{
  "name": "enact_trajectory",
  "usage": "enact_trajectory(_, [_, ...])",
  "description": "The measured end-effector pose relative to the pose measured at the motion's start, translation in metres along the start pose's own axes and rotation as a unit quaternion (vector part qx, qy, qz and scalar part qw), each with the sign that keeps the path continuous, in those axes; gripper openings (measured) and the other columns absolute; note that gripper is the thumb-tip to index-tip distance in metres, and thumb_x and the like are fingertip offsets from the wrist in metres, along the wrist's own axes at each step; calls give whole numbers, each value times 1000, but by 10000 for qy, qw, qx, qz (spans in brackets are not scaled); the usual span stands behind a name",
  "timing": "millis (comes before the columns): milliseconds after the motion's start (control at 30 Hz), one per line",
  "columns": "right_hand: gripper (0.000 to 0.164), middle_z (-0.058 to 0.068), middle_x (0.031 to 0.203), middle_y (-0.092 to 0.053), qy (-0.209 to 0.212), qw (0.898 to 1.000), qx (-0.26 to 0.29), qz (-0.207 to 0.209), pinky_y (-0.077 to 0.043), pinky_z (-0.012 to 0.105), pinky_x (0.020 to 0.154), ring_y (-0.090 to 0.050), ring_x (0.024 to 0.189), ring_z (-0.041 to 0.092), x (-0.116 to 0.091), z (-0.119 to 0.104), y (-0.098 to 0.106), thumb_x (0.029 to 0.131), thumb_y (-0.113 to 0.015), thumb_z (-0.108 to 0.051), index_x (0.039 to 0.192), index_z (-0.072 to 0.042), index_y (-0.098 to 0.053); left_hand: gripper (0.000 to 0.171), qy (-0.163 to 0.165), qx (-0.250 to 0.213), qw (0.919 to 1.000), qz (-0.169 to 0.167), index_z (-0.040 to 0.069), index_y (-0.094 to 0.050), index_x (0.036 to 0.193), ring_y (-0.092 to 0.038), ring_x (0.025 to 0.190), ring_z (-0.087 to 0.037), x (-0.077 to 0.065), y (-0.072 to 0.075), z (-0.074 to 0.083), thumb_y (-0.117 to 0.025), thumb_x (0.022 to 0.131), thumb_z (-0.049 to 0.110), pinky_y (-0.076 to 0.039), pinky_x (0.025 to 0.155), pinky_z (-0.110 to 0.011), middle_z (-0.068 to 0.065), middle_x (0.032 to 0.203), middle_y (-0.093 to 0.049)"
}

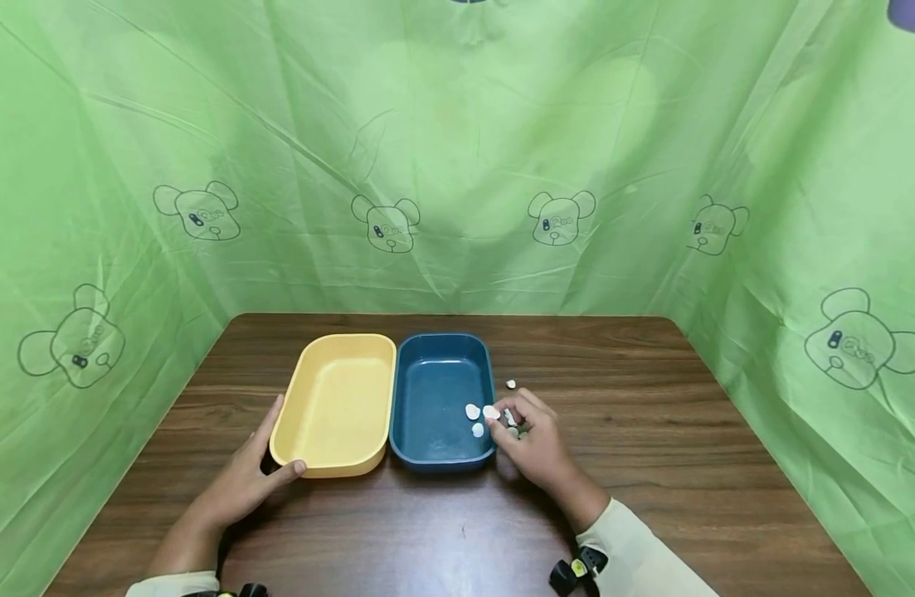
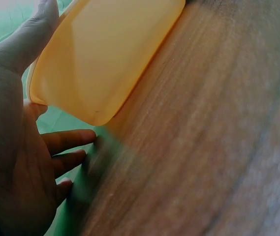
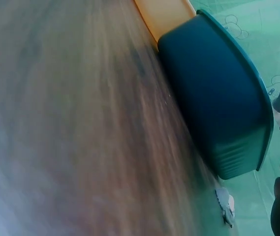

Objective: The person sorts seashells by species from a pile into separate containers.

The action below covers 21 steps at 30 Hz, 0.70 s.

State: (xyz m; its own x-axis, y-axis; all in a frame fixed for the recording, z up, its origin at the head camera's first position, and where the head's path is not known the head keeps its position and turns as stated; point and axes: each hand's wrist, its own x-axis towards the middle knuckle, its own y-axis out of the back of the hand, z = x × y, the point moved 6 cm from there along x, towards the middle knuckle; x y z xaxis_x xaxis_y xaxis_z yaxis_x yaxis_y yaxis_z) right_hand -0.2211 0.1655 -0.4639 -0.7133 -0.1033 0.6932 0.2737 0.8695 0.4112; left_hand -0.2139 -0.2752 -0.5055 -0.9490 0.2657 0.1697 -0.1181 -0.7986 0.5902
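My left hand (image 1: 240,477) rests against the near left corner of a yellow plastic tub (image 1: 338,406). Its thumb lies along the front rim, the fingers up the left side; in the left wrist view several fingers spread straight below the corner. Between thumb and fingertips, my right hand (image 1: 535,439) pinches a small white shell-like piece (image 1: 491,412) over the right rim of a blue tub (image 1: 435,385). Two similar white pieces (image 1: 473,411) appear inside the blue tub near that hand. Several more pieces (image 1: 510,417) lie on the table beside the tub, partly hidden by the right hand.
Both tubs stand side by side on a brown wood-grain table (image 1: 621,390). One small white piece (image 1: 511,384) lies apart, beyond the right hand. Green cloth (image 1: 464,274) with printed bear heads hangs around the table's back and sides.
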Motion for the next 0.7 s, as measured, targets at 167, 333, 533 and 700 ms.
enact_trajectory(167, [16, 0, 77, -55, 34, 9987, -393, -314, -40, 32, 71, -52, 75, 14, -4, -2, -5, 86, -89, -8, 98, -13, -80, 119, 20, -23, 10000, -20, 37, 1, 177, -21, 157, -63, 0, 0, -1, -83, 94, 20, -17, 118, -87, -34, 178, -18])
enact_trajectory(333, [14, 10, 80, -60, -73, 9982, -375, -462, -34, 33, 79, -57, 77, 28, -5, -3, -8, 87, -88, -9, 99, -11, -80, 119, 1, -19, 10000, -21, 37, 1, 177, -20, 157, -63, 1, 0, -1, -83, 94, 19, -16, 119, -86, -34, 179, -17])
enact_trajectory(533, [16, 9, 83, -64, -173, 9980, -206, -563, -31, 38, 82, -58, 79, 29, -5, -3, -10, 86, -89, -9, 98, -12, -79, 119, -6, -27, 10000, -50, 37, 2, 177, -20, 157, -63, 1, 0, 0, -82, 95, 19, -17, 119, -86, -33, 180, -14])
enact_trajectory(700, [21, 6, 85, -63, -283, 9973, -78, -671, -32, 50, 90, -60, 82, 28, -4, -2, -11, 86, -89, -9, 105, -6, -80, 119, 7, -12, 10000, -55, 36, 2, 177, -20, 158, -62, 1, 0, -1, -82, 95, 20, -17, 119, -86, -33, 180, -13])
